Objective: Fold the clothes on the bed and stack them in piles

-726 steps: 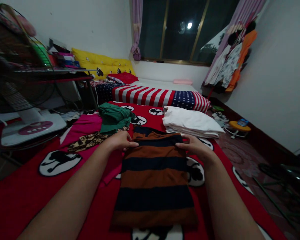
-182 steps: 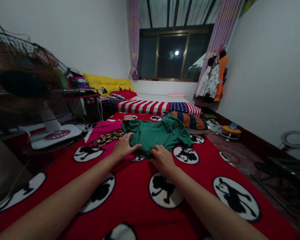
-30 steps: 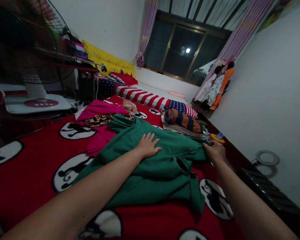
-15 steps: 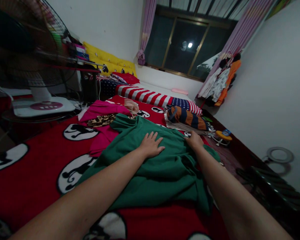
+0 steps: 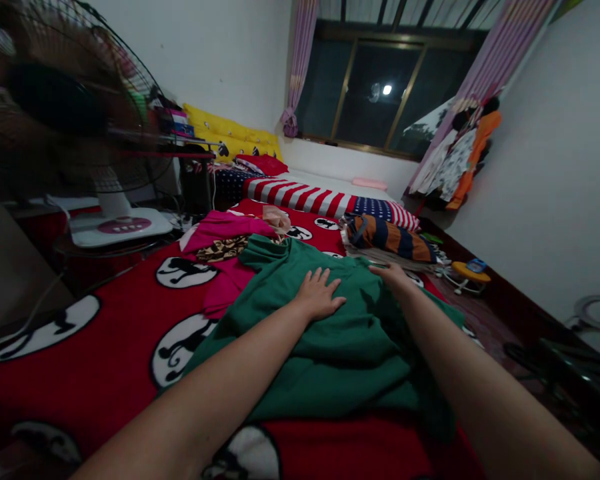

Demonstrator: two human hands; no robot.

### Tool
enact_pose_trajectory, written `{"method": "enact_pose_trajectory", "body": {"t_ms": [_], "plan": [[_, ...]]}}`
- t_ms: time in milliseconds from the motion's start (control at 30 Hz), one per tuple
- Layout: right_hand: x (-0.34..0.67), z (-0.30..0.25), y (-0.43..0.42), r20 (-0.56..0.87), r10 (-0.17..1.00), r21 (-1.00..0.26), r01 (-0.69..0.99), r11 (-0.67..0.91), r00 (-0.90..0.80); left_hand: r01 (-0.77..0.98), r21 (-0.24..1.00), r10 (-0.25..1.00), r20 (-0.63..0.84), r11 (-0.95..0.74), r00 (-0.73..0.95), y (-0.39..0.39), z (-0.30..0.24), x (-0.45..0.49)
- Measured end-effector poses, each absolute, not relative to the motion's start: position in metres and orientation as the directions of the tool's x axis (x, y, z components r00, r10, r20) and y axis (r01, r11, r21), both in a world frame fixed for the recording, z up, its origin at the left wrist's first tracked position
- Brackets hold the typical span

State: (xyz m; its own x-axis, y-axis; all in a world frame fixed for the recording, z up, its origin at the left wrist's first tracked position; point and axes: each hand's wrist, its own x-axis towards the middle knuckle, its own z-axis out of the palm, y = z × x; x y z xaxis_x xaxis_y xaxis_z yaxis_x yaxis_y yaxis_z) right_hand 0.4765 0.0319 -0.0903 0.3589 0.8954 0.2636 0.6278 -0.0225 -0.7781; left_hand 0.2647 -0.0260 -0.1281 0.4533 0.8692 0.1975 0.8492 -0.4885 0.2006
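Spread beneath both hands, a red blanket [image 5: 115, 360] patterned with white ovals. On it, a green shirt [image 5: 350, 347], directly under the left hand [image 5: 319, 295] and at the fingertips of the right hand [image 5: 391, 275], laid out loosely, rumpled on the near side of both and extending past the right forearm. Probably light, soft and limp, hard to break but easy to crease; likely to drag and bunch against the blanket more than slip. Best taken at 2 well-separated places, shoulder seams or hem corners, in a thumb-and-finger pinch; best not grabbed mid-panel, for fear of gathering folds.

Just beyond the right hand, a brown-and-navy striped garment [image 5: 385, 235], folded on top of a stack. Left of and beyond the left hand, a pink garment [image 5: 230, 227], with a smaller leopard-print cloth [image 5: 223, 249] against it and a beige cloth [image 5: 276, 217] farther ahead.

For the left hand, flat and wide open, fingers splayed on the shirt, nothing gripped. For the right, partly closed near the shirt's far edge; too blurred to tell of any cloth pinched there.
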Motion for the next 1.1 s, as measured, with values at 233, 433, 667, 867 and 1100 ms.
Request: {"method": "enact_pose_trajectory", "body": {"t_ms": [233, 433, 667, 867, 1100], "plan": [[0.421, -0.114, -0.017, 0.185, 0.967, -0.688, 0.725, 0.001, 0.173, 0.849, 0.207, 0.871, 0.195, -0.486, 0.451, -0.026, -0.128, 0.263], [0.416, -0.121, -0.04, 0.178, 0.982, -0.418, 0.908, 0.024, 0.057, 0.771, 0.391, 0.864, 0.262, -0.502, 0.429, -0.021, -0.128, 0.258], [0.422, -0.118, -0.041, 0.184, 0.983, -0.358, 0.931, 0.066, 0.001, 0.748, 0.574, 0.921, 0.369, -0.332, 0.126, -0.001, -0.097, 0.206], [0.422, -0.117, -0.043, 0.165, 0.986, -0.371, 0.926, 0.063, -0.001, 0.544, 0.826, 0.908, 0.332, -0.148, -0.255, 0.01, -0.087, 0.148], [0.423, -0.119, -0.041, 0.176, 0.984, -0.372, 0.926, 0.066, 0.001, 0.325, 0.935, 0.932, 0.236, -0.141, -0.276, 0.018, -0.102, 0.145]]}}
